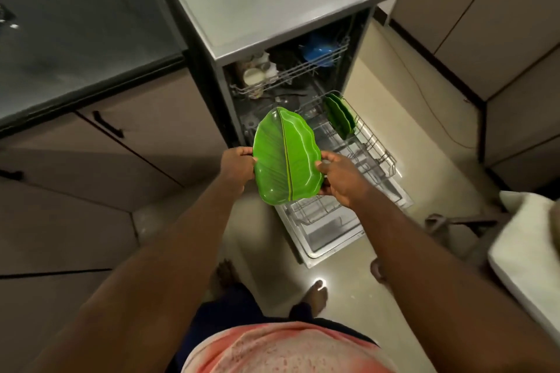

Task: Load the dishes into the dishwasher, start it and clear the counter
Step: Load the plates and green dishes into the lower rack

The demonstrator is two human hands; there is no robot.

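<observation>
Plate: plate (286,157) held in the air over the rack's (375,154) left edge, not yet slotted.
Grips: left grip (238,165) and right grip (339,179) clamped on opposite rims.
Neighbours: two plates (339,118) upright at the rack's far corner.
Advice: tip it upright and seat it between tines beside them.

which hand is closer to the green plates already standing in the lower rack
Right. The right hand grips the leaf plate on its side toward the racked green plates; the left hand grips the opposite edge, farther off.
</observation>
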